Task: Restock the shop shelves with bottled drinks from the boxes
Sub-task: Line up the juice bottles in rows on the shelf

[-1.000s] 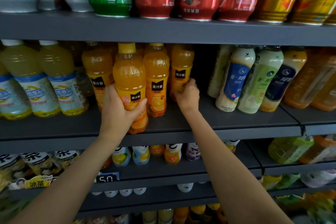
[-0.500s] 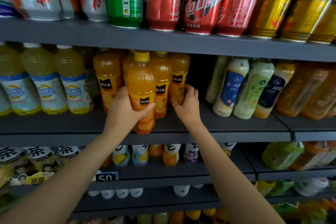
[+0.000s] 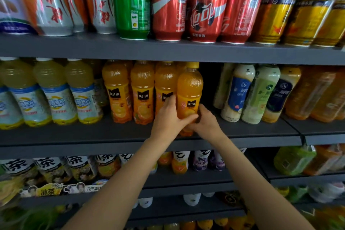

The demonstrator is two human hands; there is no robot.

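Note:
An orange juice bottle (image 3: 190,89) with a yellow cap stands near the front of the grey middle shelf (image 3: 74,136), at the right end of a row of like orange bottles (image 3: 142,91). My left hand (image 3: 168,121) grips its lower left side, thumb across the front. My right hand (image 3: 206,123) holds its lower right side and base. To the right of the bottle lies a dark gap on the shelf.
Pale yellow drinks (image 3: 54,91) stand left of the orange row, milky tea bottles (image 3: 240,91) to the right. Cans (image 3: 168,3) line the shelf above. Lower shelves hold tea bottles (image 3: 50,170) and small juice bottles (image 3: 179,162).
The bottle in my left hand has moved right to the end of the orange row. My right hand left the back bottle and now holds this one too.

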